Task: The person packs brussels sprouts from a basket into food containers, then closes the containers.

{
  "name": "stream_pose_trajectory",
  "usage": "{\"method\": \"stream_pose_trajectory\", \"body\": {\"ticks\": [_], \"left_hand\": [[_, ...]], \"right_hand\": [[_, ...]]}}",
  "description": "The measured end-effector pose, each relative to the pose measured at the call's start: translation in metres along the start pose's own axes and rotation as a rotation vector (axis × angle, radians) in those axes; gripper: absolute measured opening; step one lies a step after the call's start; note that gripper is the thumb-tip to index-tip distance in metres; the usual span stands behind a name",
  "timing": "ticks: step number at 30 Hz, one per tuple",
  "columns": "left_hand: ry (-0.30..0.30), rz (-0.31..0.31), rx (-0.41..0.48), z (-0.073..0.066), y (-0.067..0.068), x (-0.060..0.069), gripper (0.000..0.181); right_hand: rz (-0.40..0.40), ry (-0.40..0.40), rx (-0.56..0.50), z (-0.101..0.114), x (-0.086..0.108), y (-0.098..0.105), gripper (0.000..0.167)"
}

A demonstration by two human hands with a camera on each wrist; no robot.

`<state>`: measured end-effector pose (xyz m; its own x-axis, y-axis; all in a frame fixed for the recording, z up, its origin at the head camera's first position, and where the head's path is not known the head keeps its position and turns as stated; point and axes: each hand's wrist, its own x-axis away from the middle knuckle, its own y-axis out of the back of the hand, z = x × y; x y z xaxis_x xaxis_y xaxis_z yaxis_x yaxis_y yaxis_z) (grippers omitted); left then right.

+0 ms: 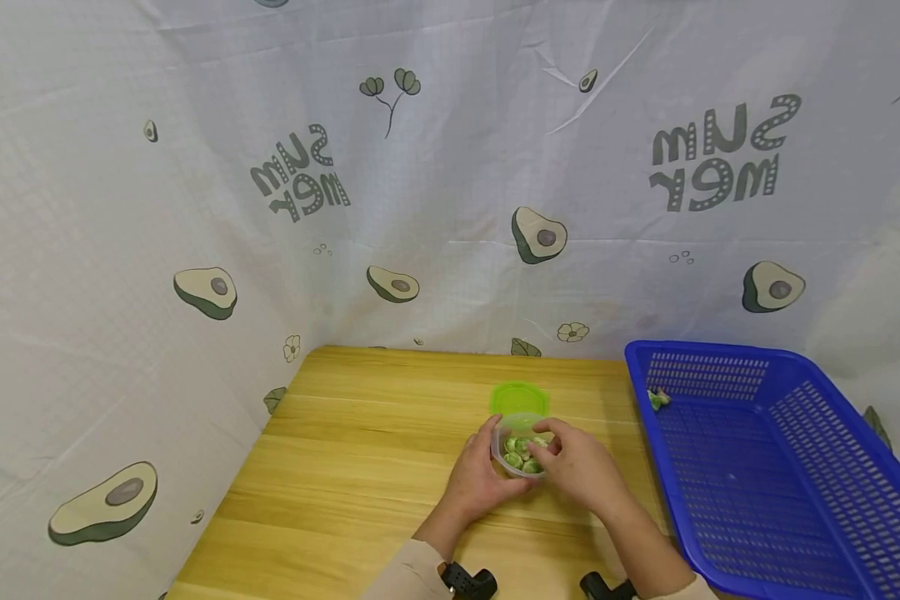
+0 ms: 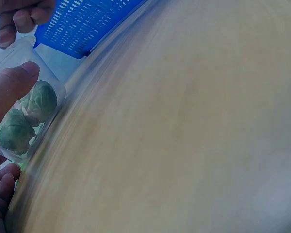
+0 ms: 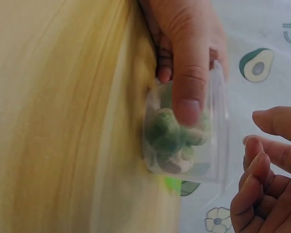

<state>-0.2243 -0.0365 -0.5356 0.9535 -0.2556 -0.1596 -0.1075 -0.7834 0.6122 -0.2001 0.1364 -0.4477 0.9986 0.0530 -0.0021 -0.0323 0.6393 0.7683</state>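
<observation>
A clear plastic container stands on the wooden table with several Brussels sprouts inside. My left hand grips it from the left, the thumb pressed along its near wall. Through that wall, sprouts show in the right wrist view. Over the rim on the right hovers my right hand, its fingers bent. In the right wrist view its thumb and index finger stand apart with nothing between them. Behind the container lies a bright green lid.
To the right stands a large blue plastic basket with slotted walls. A small green and pale piece lies at its left inner side. A white curtain with avocado prints hangs behind and to the left of the table.
</observation>
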Motion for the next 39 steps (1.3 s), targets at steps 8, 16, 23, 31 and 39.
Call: {"method": "stream_pose_trajectory", "body": {"ticks": [8, 16, 23, 31, 39], "left_hand": [[0.012, 0.013, 0.014, -0.001, 0.0, 0.0, 0.107], [-0.01, 0.006, 0.018, 0.002, -0.001, -0.002, 0.107], [-0.004, -0.003, 0.019, 0.0, -0.001, -0.001, 0.109], [0.003, -0.005, 0.024, -0.001, -0.002, -0.001, 0.11], [0.001, -0.005, 0.018, 0.0, -0.002, -0.001, 0.11]], "right_hand": [[-0.01, 0.038, -0.048, 0.018, 0.011, 0.026, 0.037], [-0.181, 0.103, 0.011, 0.034, 0.03, 0.076, 0.036], [-0.315, 0.096, 0.058, 0.026, 0.038, 0.12, 0.039], [-0.386, 0.052, 0.162, -0.001, 0.032, 0.16, 0.042], [-0.307, 0.021, 0.26, -0.035, 0.01, 0.181, 0.047]]}}
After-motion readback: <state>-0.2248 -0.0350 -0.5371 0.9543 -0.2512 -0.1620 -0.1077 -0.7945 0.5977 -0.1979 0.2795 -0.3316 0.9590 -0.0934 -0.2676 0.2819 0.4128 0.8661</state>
